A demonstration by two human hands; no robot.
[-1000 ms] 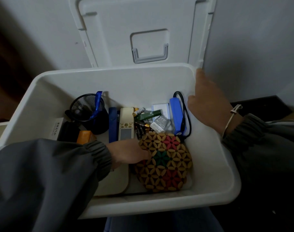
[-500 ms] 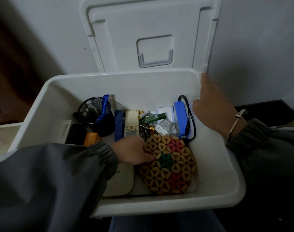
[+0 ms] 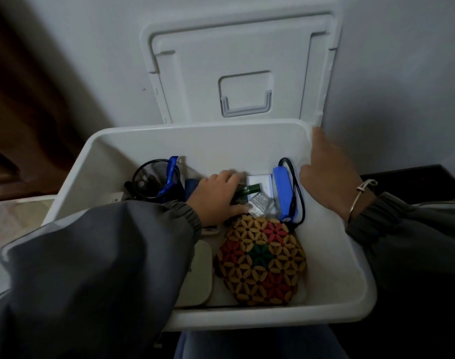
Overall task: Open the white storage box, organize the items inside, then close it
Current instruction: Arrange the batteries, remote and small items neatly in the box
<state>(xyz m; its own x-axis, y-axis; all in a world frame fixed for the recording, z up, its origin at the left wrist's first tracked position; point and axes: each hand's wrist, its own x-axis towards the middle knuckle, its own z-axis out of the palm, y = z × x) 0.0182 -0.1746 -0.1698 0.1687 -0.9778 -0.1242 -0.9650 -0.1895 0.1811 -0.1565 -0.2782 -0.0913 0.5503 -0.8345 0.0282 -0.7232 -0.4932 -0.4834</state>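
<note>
The white storage box [image 3: 350,301] stands open on my lap, and its lid [image 3: 247,60] leans upright against the wall behind it. My left hand [image 3: 216,195] reaches into the middle of the box, its fingers and thumb curled round the dark green batteries [image 3: 248,190]. It hides the remote. My right hand [image 3: 327,174] rests with straight fingers on the inside of the right wall, near the back corner. A round flower-patterned wooden mat [image 3: 260,260] lies at the front of the box.
A black mesh pen cup [image 3: 151,177] with a blue strap stands at the back left. A blue power bank [image 3: 283,193] with a black cable lies beside a small white box [image 3: 260,181] and a clear packet [image 3: 260,203]. A beige flat device [image 3: 198,275] lies front left.
My left hand has left the edge of the wooden mat and moved back over the remote to the batteries. My right hand stays on the right wall.
</note>
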